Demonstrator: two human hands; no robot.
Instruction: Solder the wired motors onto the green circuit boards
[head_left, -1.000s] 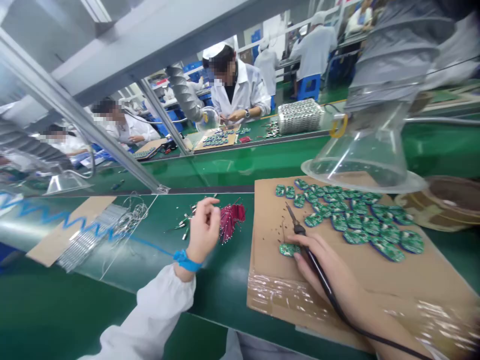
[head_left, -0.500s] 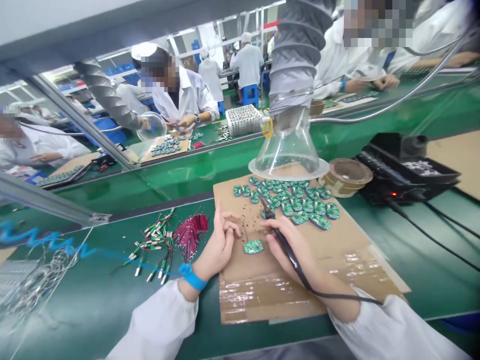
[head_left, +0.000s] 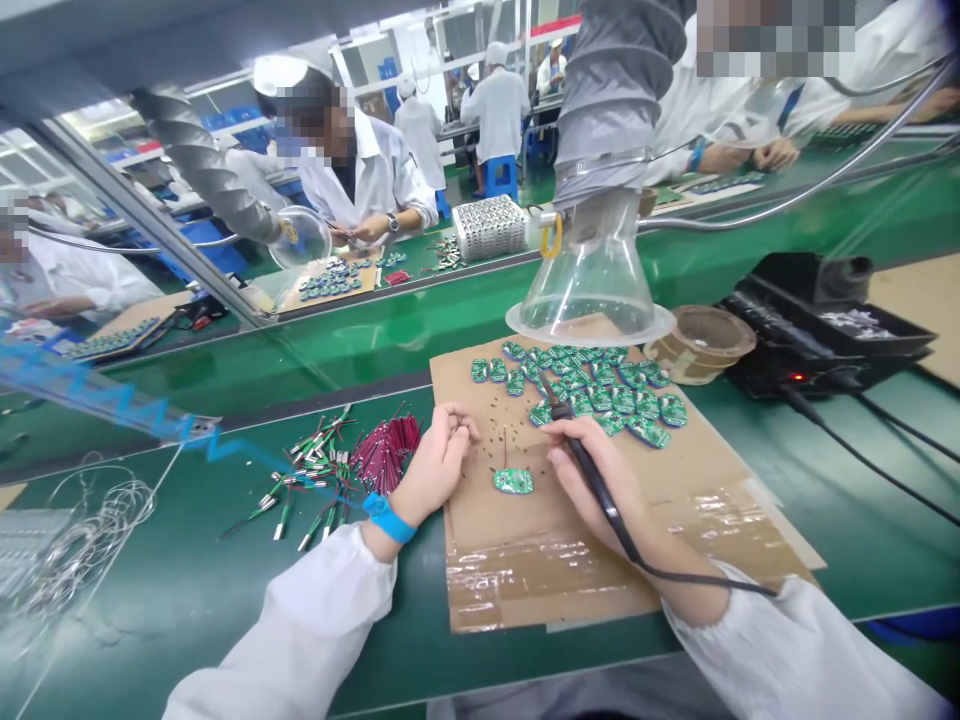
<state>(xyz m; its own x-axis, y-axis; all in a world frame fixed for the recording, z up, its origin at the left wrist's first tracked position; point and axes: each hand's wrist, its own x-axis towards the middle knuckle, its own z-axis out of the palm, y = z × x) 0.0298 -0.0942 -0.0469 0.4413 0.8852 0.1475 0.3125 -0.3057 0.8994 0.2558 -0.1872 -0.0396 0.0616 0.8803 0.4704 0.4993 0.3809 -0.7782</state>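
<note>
Green board (head_left: 514,481) on the cardboard (head_left: 675,520) in front of me: right hand (head_left: 592,465) clenched on the soldering iron (head_left: 609,515), left hand (head_left: 439,462) relaxed, just left of the board.

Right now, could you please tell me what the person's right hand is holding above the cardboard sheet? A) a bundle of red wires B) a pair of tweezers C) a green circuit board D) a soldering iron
D. The right hand grips a corded soldering iron like a pen, with its tip over the cardboard sheet.
</note>
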